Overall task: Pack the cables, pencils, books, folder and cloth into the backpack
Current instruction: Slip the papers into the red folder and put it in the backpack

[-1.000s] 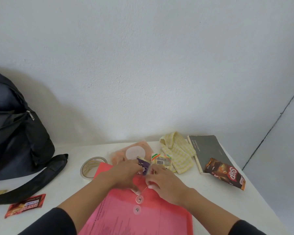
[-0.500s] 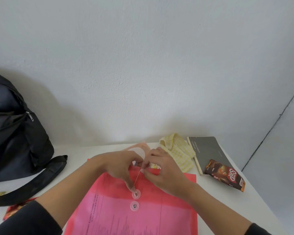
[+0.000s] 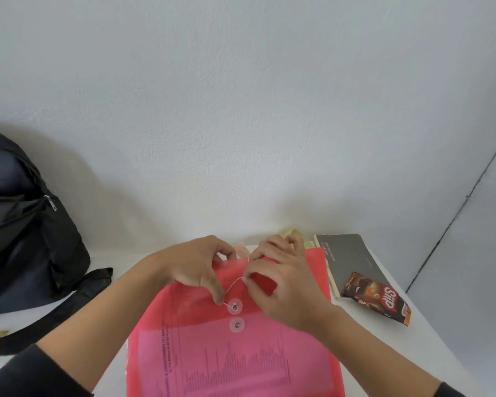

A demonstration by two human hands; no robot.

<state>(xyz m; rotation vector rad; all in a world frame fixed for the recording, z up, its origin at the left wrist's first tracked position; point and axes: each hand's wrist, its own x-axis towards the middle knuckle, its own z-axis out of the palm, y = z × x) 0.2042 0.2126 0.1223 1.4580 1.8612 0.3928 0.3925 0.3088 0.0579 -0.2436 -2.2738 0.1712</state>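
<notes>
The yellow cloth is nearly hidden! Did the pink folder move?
Yes. The folder slid toward the wall, over the cloth, its corner now beside the grey book.

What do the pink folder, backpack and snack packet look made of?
Pink folder: likely thin translucent plastic; printed pages show through. Backpack: black matte fabric, seemingly synthetic; soft creases, a zip. Snack packet: glossy printed film, foil or plastic unclear.

Desk [image 3: 413,353]: you can pass over the bare near right corner — the folder [image 3: 241,353] fills the middle, backpack [image 3: 26,247] and strap [image 3: 55,316] block the left edge, book [image 3: 352,259] and snack packet [image 3: 378,300] the far right corner.
</notes>
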